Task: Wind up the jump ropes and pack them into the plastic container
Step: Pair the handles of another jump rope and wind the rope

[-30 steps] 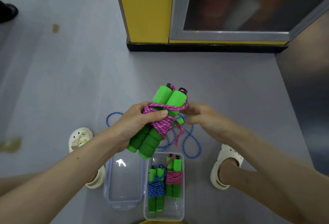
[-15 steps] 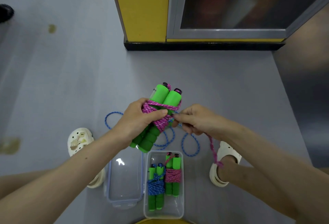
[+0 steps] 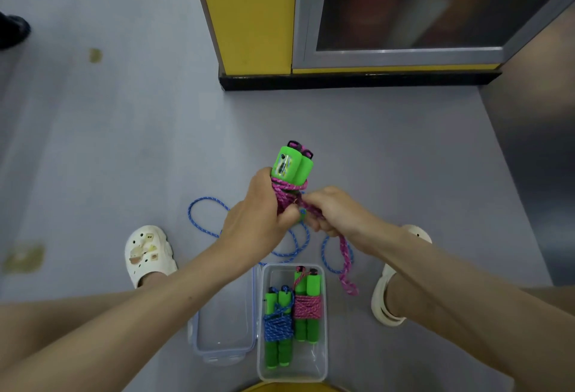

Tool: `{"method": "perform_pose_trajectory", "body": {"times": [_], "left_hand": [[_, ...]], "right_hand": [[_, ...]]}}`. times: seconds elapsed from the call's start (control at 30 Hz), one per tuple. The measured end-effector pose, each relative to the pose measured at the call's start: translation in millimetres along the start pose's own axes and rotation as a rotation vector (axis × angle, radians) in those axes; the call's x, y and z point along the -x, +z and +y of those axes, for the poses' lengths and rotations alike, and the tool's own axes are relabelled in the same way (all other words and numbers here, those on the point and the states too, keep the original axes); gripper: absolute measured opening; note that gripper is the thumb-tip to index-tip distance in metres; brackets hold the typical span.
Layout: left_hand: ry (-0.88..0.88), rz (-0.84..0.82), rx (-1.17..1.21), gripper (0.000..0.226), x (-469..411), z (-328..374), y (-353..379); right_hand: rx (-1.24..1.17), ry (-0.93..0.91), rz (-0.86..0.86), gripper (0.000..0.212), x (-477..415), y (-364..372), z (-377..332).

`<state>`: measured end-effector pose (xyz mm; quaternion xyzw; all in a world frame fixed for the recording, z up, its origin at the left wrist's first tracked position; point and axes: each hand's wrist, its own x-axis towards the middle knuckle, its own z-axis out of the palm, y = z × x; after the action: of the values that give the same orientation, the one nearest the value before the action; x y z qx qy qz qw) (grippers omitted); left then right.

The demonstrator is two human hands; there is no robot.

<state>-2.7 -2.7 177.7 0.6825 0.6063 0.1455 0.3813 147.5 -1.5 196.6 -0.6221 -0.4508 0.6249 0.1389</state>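
My left hand (image 3: 258, 217) grips a pair of green foam handles (image 3: 291, 167) with pink rope wound round them, held upright above the floor. My right hand (image 3: 334, 212) pinches the loose pink rope end (image 3: 345, 267), which hangs down from it. On the floor below stands a clear plastic container (image 3: 322, 370). Inside it lie a wound blue jump rope (image 3: 278, 327) and a wound pink jump rope (image 3: 308, 306), side by side. A loose blue rope (image 3: 202, 226) lies in loops on the floor behind my hands.
The container's clear lid (image 3: 224, 342) lies just left of it. My feet in white clogs (image 3: 146, 253) (image 3: 384, 301) flank the container. A yellow cabinet with a black base (image 3: 342, 80) and a glass door stands ahead. A dark shoe (image 3: 12, 30) shows at far left.
The handles have tipped from slanted to nearly upright. My right hand has pulled the pink rope's free end out and down, so it now hangs below that hand.
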Motion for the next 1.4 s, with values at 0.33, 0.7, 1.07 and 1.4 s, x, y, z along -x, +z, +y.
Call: {"method": "perform_pose_trajectory", "body": {"times": [0.33, 0.7, 1.07, 1.4], "left_hand": [[0.006, -0.382, 0.282, 0.116, 3, -2, -6], [-0.346, -0.405, 0.923, 0.107, -5, 8, -22], [-0.292, -0.113, 0.502, 0.079, -4, 3, -14], [-0.13, 0.048, -0.105, 0.078, 2, 12, -6]], "right_hand": [[0.157, -0.143, 0.003, 0.033, -5, 6, 13], [-0.103, -0.129, 0.044, 0.056, -6, -6, 1], [-0.111, -0.011, -0.018, 0.047, -9, -6, 9], [-0.136, 0.119, -0.047, 0.057, -9, 0, 6]]}}
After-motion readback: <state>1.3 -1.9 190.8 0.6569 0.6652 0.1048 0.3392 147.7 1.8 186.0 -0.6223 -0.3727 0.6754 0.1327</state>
